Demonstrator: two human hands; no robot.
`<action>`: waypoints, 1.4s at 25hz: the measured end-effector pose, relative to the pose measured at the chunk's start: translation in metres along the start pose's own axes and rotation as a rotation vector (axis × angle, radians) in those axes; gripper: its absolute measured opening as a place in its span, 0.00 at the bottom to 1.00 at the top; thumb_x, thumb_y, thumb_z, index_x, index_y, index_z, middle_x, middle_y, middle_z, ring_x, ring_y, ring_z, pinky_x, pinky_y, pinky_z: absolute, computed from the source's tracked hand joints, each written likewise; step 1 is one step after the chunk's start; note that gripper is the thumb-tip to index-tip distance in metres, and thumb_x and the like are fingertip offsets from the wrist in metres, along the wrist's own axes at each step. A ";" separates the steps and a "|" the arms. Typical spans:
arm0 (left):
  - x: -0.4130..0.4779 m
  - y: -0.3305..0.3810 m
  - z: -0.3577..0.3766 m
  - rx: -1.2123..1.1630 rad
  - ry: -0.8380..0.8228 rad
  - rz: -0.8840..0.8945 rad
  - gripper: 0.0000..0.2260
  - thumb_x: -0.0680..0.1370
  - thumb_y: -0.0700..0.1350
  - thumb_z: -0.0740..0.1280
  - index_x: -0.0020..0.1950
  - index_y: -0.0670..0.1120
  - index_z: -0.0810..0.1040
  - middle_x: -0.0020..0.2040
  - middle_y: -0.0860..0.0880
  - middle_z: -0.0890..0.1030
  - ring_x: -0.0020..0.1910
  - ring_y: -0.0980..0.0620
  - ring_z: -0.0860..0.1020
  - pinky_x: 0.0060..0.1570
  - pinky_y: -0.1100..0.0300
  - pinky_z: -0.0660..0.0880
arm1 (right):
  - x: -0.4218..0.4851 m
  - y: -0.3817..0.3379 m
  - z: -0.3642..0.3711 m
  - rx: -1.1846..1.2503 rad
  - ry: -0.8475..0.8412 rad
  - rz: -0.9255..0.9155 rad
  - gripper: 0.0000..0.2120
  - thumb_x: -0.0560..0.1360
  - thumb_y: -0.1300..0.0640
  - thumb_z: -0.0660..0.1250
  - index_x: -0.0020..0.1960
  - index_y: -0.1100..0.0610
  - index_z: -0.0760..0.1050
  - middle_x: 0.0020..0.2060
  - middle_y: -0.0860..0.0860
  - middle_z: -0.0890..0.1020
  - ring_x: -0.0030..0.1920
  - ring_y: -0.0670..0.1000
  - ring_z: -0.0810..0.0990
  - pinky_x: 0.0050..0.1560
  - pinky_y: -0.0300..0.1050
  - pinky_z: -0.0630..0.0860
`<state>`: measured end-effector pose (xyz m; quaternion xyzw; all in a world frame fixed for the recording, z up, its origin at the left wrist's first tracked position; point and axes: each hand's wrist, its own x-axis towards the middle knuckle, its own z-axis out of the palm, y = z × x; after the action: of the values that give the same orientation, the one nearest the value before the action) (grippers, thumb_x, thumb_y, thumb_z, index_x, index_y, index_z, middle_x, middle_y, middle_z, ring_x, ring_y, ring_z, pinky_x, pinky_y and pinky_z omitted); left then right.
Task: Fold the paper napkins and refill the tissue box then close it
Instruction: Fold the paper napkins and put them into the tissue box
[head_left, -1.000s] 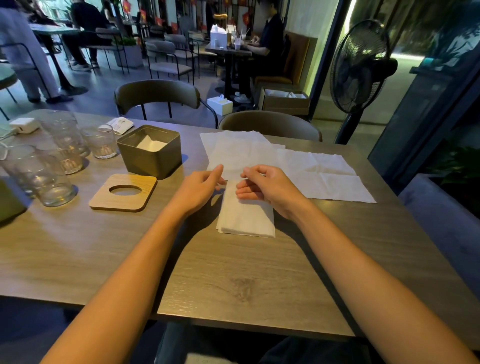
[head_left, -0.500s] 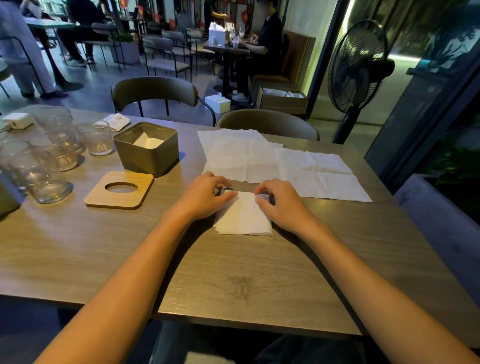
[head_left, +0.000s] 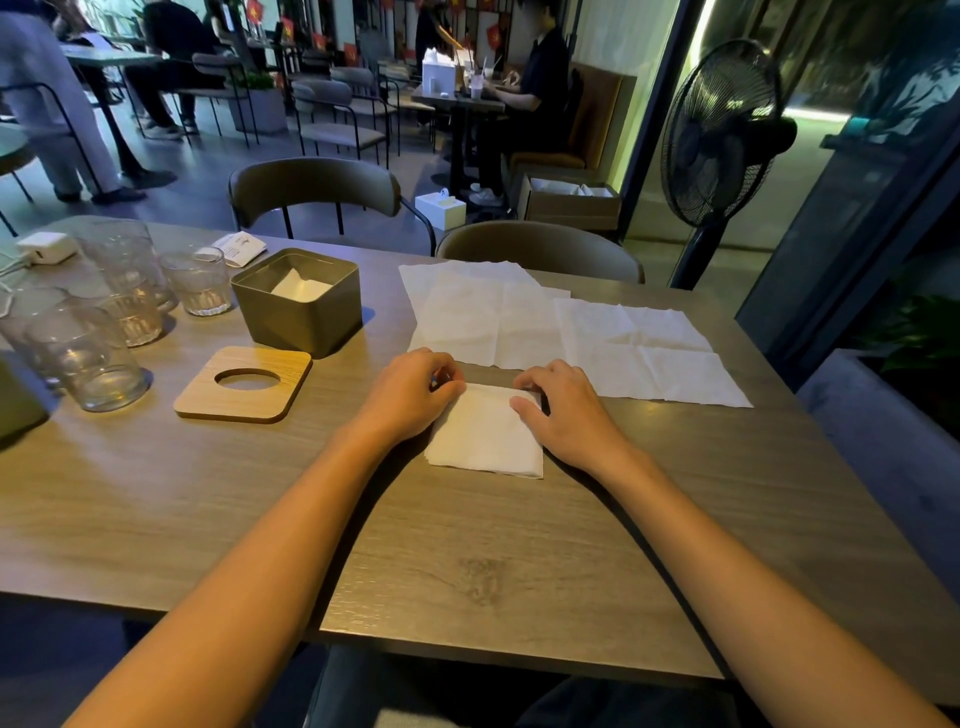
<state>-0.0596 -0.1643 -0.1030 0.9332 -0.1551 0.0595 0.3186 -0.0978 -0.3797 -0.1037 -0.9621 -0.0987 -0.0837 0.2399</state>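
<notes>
- Left hand (head_left: 410, 397) and right hand (head_left: 563, 410) press fingers-down on the far corners of a folded napkin (head_left: 485, 436), gripping nothing.
- Flat napkins (head_left: 545, 327) lie just beyond.
- Box (head_left: 297, 301) (open, paper inside) stands left, lid (head_left: 244, 384) beside it.

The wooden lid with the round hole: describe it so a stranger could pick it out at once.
Start at the square olive metal tissue box, standing open on the grey wooden table. Just in front of it, nearer the person, lies the flat light wooden square lid with rounded corners. Unlike the clear drinking glasses to its left, it is flat, opaque, and pierced by one round hole.
</notes>
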 end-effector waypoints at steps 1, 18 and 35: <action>0.001 0.001 0.001 0.003 0.014 -0.002 0.06 0.80 0.49 0.67 0.54 0.50 0.80 0.51 0.52 0.79 0.51 0.53 0.77 0.51 0.61 0.75 | 0.000 0.000 0.001 -0.009 0.006 -0.008 0.14 0.82 0.50 0.65 0.64 0.53 0.77 0.55 0.49 0.75 0.59 0.51 0.72 0.61 0.49 0.73; -0.027 0.034 0.027 0.462 -0.374 0.249 0.29 0.82 0.63 0.44 0.81 0.55 0.47 0.82 0.44 0.45 0.80 0.41 0.41 0.77 0.43 0.42 | -0.017 -0.001 -0.009 -0.037 0.140 -0.314 0.10 0.79 0.63 0.67 0.60 0.59 0.80 0.54 0.52 0.83 0.55 0.49 0.78 0.55 0.44 0.78; -0.024 0.034 0.008 0.456 -0.454 0.040 0.51 0.68 0.80 0.51 0.81 0.51 0.41 0.81 0.44 0.38 0.78 0.40 0.36 0.74 0.44 0.36 | -0.042 0.009 -0.022 -0.153 -0.256 -0.108 0.31 0.83 0.40 0.57 0.82 0.51 0.57 0.81 0.47 0.57 0.81 0.46 0.52 0.77 0.44 0.50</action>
<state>-0.0933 -0.1888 -0.0943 0.9667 -0.2233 -0.1107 0.0575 -0.1386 -0.4043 -0.0968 -0.9737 -0.1734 0.0196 0.1463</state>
